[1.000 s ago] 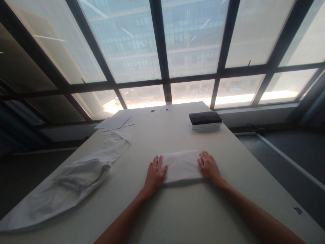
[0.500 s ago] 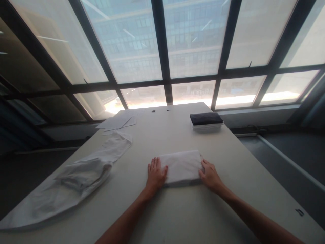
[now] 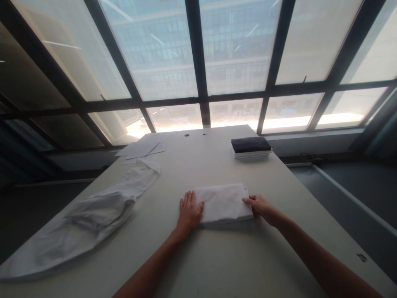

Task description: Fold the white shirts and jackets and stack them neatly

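Observation:
A white cloth folded into a flat rectangle (image 3: 221,203) lies on the white table in front of me. My left hand (image 3: 190,210) rests flat along its left edge, fingers stretched out and thumb on the cloth. At the right edge, my right hand (image 3: 260,207) pinches the cloth, thumb on top and the fingers tucked at or under the side. What kind of garment or cloth it is, the folds do not show.
A crumpled white garment (image 3: 99,219) spreads along the table's left side, with paper sheets (image 3: 142,147) beyond it. At the far right stands a stack of folded white cloths (image 3: 252,155) topped by a dark folded cloth (image 3: 250,144). Windows rise behind the table (image 3: 192,161).
My right hand has gone from lying flat on the cloth's right edge to pinching that edge, moving slightly right. My left hand stays nearly in place.

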### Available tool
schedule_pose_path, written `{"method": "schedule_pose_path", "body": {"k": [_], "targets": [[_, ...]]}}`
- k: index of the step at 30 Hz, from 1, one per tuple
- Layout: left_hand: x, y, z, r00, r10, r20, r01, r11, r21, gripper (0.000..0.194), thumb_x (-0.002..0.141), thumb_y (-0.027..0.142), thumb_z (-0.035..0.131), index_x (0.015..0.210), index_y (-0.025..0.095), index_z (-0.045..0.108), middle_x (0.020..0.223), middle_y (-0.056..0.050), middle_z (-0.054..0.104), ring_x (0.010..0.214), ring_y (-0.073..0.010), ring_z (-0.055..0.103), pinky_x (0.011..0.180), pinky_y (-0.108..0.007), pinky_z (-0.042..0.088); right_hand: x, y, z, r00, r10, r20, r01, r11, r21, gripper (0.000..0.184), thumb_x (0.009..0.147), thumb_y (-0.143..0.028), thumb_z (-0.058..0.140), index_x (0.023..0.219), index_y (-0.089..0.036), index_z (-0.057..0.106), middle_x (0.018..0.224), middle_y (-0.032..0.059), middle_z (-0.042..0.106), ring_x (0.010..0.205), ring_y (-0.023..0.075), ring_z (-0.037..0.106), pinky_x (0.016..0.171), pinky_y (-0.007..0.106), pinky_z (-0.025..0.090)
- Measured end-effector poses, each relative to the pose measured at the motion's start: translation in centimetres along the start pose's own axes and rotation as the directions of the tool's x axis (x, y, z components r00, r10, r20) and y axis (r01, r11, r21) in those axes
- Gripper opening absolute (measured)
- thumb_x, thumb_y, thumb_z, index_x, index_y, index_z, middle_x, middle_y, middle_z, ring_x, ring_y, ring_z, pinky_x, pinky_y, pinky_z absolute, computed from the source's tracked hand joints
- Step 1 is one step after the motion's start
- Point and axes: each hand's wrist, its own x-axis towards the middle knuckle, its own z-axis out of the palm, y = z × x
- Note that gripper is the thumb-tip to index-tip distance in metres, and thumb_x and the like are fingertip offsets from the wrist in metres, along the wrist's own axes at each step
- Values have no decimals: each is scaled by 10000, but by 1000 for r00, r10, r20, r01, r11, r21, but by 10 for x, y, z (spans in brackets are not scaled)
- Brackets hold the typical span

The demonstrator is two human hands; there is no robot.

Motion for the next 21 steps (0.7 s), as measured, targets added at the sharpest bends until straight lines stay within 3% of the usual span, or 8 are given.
{"method": "schedule_pose_path", "body": {"k": [3,6,9,12,16,21], "targets": [[1,-1,1,1000,13,-1,-13,1000,-18,612,1006,385,373,1501,26,400,1547,-241,393,1483,-330,297,1196,-522,223,-3,-2,8,998,-65,-15,65,996,64,365,723,-444,764,852,-106,716,753,54,699,608,129,562,519,223,390],[2,-3,4,999,27,-17,-28,999,-39,612,1003,387,378,1500,30,402,1542,-237,405,1481,-331,301,1198,-513,225,-11,-6,20,997,-76,-8,75,961,265,382,734,-383,767,1019,-137,706,950,85,741,753,185,645,626,269,499],[2,-6,7,999,38,-40,-40,997,-63,619,1002,386,378,1500,20,396,1538,-248,405,1478,-333,306,1200,-510,226,-20,-7,30,992,-46,120,-23,853,522,478,774,-346,736,1220,-214,629,1147,87,722,919,244,686,761,378,571],[2,-7,7,998,18,-63,-24,995,-98,613,993,391,403,1508,57,402,1563,-236,371,1489,-330,282,1198,-502,238,-24,-3,37,972,-66,224,-113,707,698,475,844,-381,660,1280,-203,597,1234,112,696,1071,287,671,928,480,546],[0,-2,-1,993,80,-90,-92,987,-130,592,987,378,421,1515,110,416,1632,-193,240,1524,-349,156,1196,-574,189,-24,3,40,958,-122,259,-136,603,786,484,895,-450,576,1260,-135,620,1236,155,694,1172,316,633,1037,524,479],[0,1,-9,964,258,-64,-266,941,-210,549,1004,380,400,1528,216,416,1627,-97,304,1527,-325,154,1197,-569,209,-19,8,47,973,-137,184,-63,613,787,483,864,-383,658,1301,-195,578,1254,118,689,1135,296,653,997,515,516]]}}
